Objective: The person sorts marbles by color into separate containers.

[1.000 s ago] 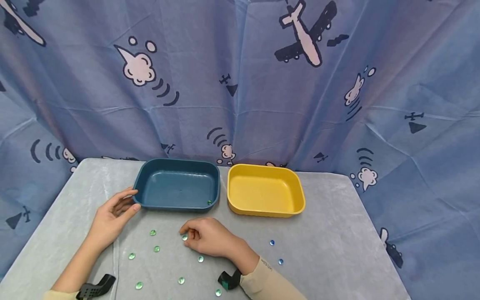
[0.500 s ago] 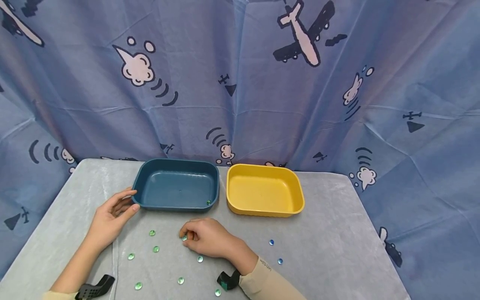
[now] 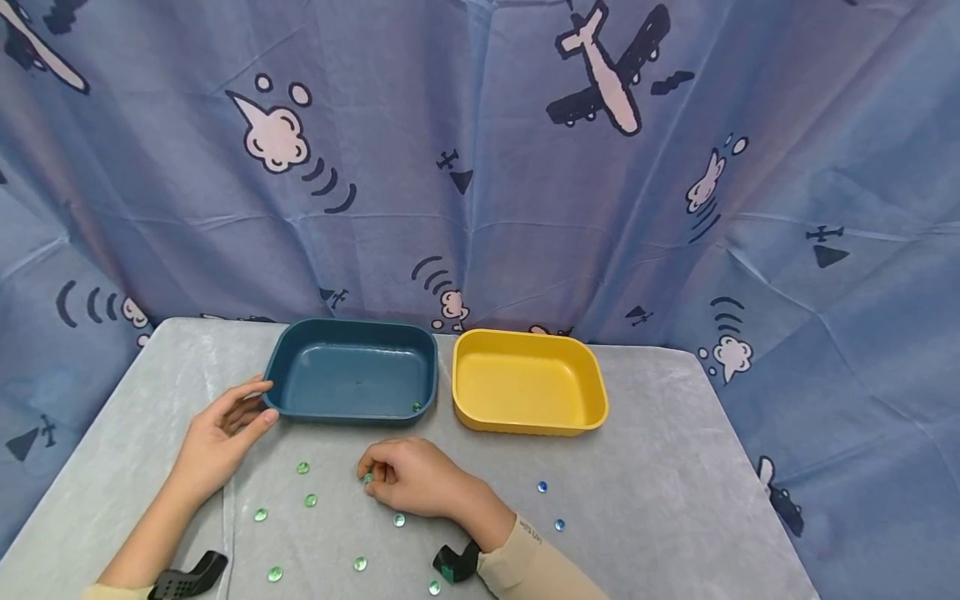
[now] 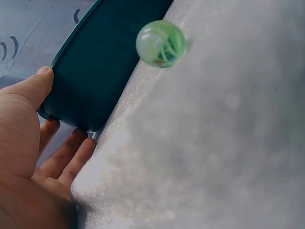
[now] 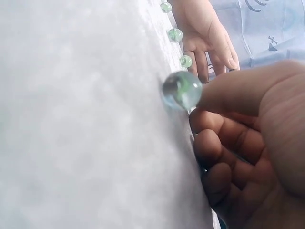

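cropped sleeves at bottom edge; green marbles loose on grey cloth; pale marble half hidden, pinched in right hand; left hand with fingers apart, touching end of teal tray, exact contact unclear; dark marble in tray corner, hard to make out; yellow tray alongside; curtain behind, cut off

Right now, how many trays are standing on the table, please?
2. The teal tray stands on the left, touched by the left hand; the yellow tray stands to its right, across a narrow gap. Nothing seems to hide another.
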`<state>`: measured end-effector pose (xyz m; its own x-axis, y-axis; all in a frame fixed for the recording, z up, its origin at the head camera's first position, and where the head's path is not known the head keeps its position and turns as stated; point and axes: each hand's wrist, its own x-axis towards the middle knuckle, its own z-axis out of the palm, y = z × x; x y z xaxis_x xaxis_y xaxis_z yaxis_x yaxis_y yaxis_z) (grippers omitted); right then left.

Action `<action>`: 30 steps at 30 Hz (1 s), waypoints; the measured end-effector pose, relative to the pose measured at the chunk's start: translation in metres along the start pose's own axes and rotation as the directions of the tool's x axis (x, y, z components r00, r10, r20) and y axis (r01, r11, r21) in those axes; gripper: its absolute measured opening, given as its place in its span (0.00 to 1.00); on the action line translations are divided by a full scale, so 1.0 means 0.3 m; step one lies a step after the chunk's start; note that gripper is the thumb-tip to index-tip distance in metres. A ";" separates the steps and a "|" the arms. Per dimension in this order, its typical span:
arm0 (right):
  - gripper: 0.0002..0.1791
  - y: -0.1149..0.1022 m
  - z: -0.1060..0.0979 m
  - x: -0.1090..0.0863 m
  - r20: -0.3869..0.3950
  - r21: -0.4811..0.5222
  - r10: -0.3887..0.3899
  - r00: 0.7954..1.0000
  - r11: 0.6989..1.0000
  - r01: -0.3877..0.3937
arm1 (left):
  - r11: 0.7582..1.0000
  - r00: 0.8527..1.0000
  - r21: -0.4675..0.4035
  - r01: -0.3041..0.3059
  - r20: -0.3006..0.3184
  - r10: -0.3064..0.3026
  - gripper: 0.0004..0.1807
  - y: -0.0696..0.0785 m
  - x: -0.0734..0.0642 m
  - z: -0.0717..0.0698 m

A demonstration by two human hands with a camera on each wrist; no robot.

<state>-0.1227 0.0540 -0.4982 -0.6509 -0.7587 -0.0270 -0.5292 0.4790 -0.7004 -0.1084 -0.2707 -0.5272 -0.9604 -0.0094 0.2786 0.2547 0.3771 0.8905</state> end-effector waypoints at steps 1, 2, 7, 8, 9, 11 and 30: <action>0.07 0.000 -0.002 -0.001 0.000 0.007 -0.001 1.000 1.000 0.001 | 1.000 1.000 -0.001 0.000 0.001 0.000 0.25 0.002 0.001 0.001; 0.07 0.000 -0.003 -0.001 0.000 0.011 -0.004 1.000 1.000 0.004 | 1.000 1.000 -0.003 0.000 0.002 0.000 0.25 0.003 0.003 0.001; 0.07 -0.004 -0.010 -0.002 0.006 0.025 -0.025 1.000 0.999 0.025 | 1.000 1.000 -0.003 0.002 0.006 -0.002 0.25 0.003 0.001 -0.001; 0.07 -0.005 -0.011 -0.002 0.008 0.026 -0.030 1.000 0.999 0.029 | 1.000 1.000 -0.001 0.002 0.005 -0.002 0.25 0.002 -0.001 -0.002; 0.07 -0.006 -0.013 -0.003 0.008 0.027 -0.034 0.999 0.999 0.034 | 1.000 1.000 0.002 0.002 0.004 -0.002 0.26 0.001 -0.002 -0.002; 0.07 -0.010 -0.017 -0.004 0.003 0.030 -0.045 0.999 0.999 0.045 | 1.000 1.000 0.003 0.003 0.004 -0.003 0.26 0.000 -0.004 -0.002; 0.09 -0.070 -0.080 -0.016 -0.060 0.018 -0.166 0.984 0.986 0.167 | 1.000 1.000 0.012 0.005 0.000 -0.005 0.25 0.004 0.000 0.000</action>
<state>-0.1214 0.0581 -0.4662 -0.5856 -0.7998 0.1319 -0.6207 0.3378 -0.7075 -0.1081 -0.2703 -0.5263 -0.9616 -0.0107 0.2744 0.2489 0.3877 0.8875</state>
